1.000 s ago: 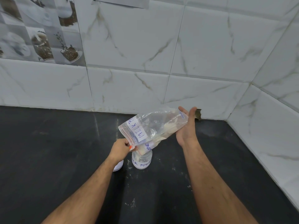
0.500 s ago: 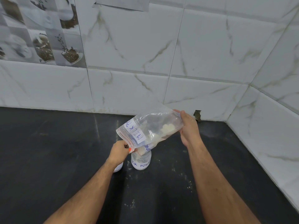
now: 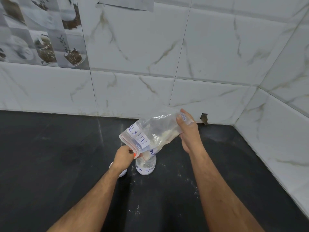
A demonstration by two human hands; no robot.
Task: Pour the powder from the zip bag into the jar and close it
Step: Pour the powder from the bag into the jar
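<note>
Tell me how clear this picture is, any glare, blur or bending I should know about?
Head view: mostly sharp, since the jar label and the bag lettering are readable; the wide lens bows the tile lines near the edges; soft sheen streaks the dark counter behind the bag; the clear plastic glints, partly veiling the powder; the left hand hides most of the lid.

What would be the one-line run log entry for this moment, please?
step: pouring | zip bag: tilted, mouth over jar | left hand: pinches bag mouth | right hand: lifts bag bottom | lid: off, beside jar
</note>
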